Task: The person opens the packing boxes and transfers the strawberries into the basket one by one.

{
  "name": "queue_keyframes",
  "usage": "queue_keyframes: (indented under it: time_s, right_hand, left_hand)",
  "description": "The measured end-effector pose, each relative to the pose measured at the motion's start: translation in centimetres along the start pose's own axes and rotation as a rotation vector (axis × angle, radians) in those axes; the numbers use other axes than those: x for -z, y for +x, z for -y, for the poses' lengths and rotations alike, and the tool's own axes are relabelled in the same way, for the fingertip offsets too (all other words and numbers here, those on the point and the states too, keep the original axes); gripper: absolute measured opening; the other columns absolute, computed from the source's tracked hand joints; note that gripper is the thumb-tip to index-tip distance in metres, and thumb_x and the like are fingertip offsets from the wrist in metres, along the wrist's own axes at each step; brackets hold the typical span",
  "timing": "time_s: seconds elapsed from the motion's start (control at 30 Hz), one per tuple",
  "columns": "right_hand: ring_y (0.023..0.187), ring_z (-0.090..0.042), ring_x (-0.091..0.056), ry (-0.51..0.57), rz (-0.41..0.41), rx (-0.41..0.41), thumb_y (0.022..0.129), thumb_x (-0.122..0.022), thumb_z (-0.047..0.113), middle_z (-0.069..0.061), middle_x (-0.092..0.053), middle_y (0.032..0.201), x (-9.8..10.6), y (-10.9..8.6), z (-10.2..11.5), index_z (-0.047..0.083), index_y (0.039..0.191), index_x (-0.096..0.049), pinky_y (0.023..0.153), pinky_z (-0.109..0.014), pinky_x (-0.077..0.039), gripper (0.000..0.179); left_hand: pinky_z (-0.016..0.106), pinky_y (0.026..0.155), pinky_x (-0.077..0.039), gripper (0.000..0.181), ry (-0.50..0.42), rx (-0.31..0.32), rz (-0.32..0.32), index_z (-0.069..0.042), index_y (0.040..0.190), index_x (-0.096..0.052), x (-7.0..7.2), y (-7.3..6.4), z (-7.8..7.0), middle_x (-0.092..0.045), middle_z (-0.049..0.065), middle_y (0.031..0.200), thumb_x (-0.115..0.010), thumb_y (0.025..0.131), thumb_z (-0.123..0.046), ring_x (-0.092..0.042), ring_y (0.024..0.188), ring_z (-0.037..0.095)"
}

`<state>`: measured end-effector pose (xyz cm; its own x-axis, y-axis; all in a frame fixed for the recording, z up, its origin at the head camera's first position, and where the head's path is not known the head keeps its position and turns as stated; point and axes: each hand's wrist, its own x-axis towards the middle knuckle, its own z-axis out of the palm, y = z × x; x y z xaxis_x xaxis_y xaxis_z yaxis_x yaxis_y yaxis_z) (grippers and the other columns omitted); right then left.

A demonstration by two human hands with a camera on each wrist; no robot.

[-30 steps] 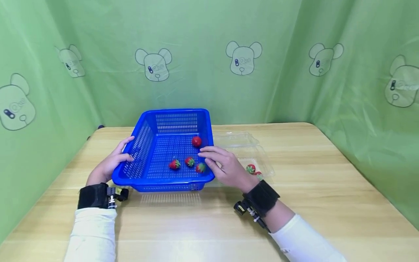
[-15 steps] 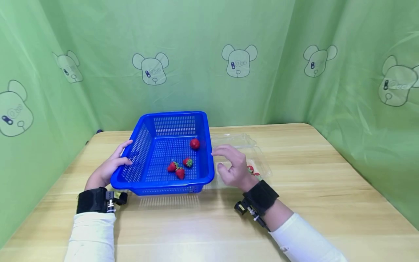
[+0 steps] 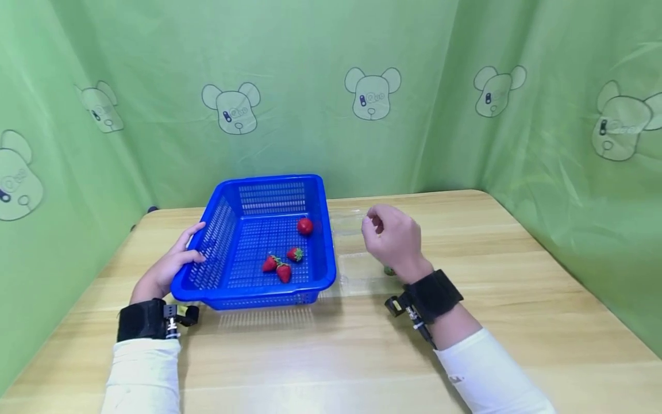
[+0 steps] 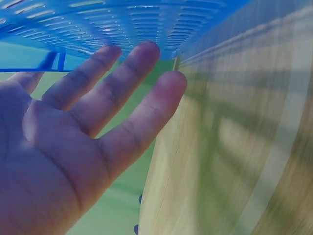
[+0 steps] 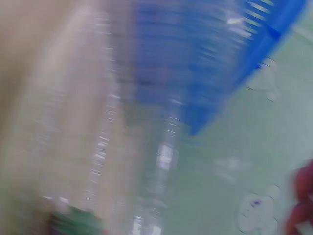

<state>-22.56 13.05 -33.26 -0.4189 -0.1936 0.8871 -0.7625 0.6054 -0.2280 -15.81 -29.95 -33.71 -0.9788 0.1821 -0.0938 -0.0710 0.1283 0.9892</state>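
Observation:
My left hand (image 3: pixel 168 267) grips the left rim of a blue plastic basket (image 3: pixel 247 298), thumb over the rim; in the left wrist view its other fingers (image 4: pixel 142 117) reach beneath the slotted wall. Inside the basket lie three strawberries with green leaves, one a strawberry (image 3: pixel 283 272) near the front, plus a round red fruit (image 3: pixel 305 226) by the right wall. My right hand (image 3: pixel 394 238), fingers loosely curled with no object showing in them, hovers over a clear plastic box (image 3: pixel 357 267). Green leaves of a strawberry (image 3: pixel 389 271) show below the palm; the hand covers what else lies there.
The box's clear lid (image 3: pixel 346 221) lies folded back behind it, beside the basket's right wall. Both sit on a light wooden table (image 3: pixel 289 368). A green curtain (image 3: pixel 289 149) with bear-head prints closes off the back and sides.
My right hand has left the basket's inside and moved right, over the clear box. One strawberry now lies further left, against another. The left hand keeps its grip on the rim.

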Motion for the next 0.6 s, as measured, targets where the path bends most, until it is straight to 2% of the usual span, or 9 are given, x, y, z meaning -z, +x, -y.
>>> queue_keyframes:
  time_s: [0.1,0.2,0.3,0.37,0.43,0.6]
  right_hand:
    - [0.057,-0.021,-0.055,-0.121,0.323,-0.223,0.085,-0.053,0.019,-0.006,-0.062,0.072,1.5,0.8,-0.1,0.007,0.079,-0.065,0.044,-0.034,-0.044,0.018]
    - [0.059,-0.021,-0.054,-0.164,0.626,-0.420,0.086,-0.055,0.020,-0.008,-0.062,0.080,2.7,1.2,-0.5,0.007,0.089,-0.064,0.046,-0.034,-0.043,0.016]
    - [0.060,-0.022,-0.055,-0.186,0.856,-0.540,0.088,-0.055,0.021,-0.009,-0.061,0.083,3.2,1.2,-1.2,0.006,0.102,-0.063,0.050,-0.034,-0.043,0.022]
    - [0.061,-0.022,-0.056,-0.195,0.956,-0.573,0.087,-0.056,0.020,-0.010,-0.062,0.088,3.2,0.9,-1.6,0.005,0.109,-0.063,0.052,-0.035,-0.044,0.028]
    - [0.064,-0.023,-0.057,-0.206,1.019,-0.571,0.086,-0.058,0.019,-0.011,-0.063,0.093,3.0,0.6,-2.0,0.005,0.114,-0.063,0.054,-0.036,-0.045,0.031]
    - [0.072,-0.024,-0.057,-0.230,1.101,-0.542,0.080,-0.060,0.012,-0.012,-0.062,0.108,2.3,-0.1,-2.1,0.007,0.116,-0.066,0.057,-0.038,-0.045,0.037]
  left_hand:
    - [0.037,0.077,-0.056,0.079,0.003,0.000,0.001,-0.031,0.155,-0.002,0.0,-0.2,-0.1,-0.010,0.031,0.149,-0.042,0.092,-0.003,-0.059,0.096,0.022]
    - [0.037,0.077,-0.057,0.078,-0.009,-0.007,0.003,-0.033,0.154,-0.005,0.0,-0.2,-0.1,-0.011,0.032,0.148,-0.042,0.092,-0.003,-0.059,0.096,0.022]
    - [0.037,0.077,-0.057,0.078,-0.009,-0.007,0.005,-0.034,0.154,-0.006,-0.1,-0.3,-0.2,-0.010,0.032,0.148,-0.042,0.093,-0.003,-0.059,0.096,0.022]
    - [0.037,0.077,-0.057,0.078,0.000,-0.003,0.006,-0.033,0.154,-0.004,-0.2,-0.2,-0.2,-0.009,0.032,0.149,-0.041,0.093,-0.003,-0.059,0.096,0.022]
    - [0.037,0.078,-0.057,0.078,0.008,-0.001,0.008,-0.032,0.155,-0.003,-0.2,-0.3,-0.2,-0.009,0.032,0.149,-0.041,0.093,-0.004,-0.059,0.096,0.022]
    - [0.038,0.077,-0.057,0.077,0.012,-0.001,0.008,-0.032,0.154,-0.003,-0.3,-0.3,-0.4,-0.009,0.033,0.149,-0.041,0.093,-0.003,-0.059,0.096,0.023]
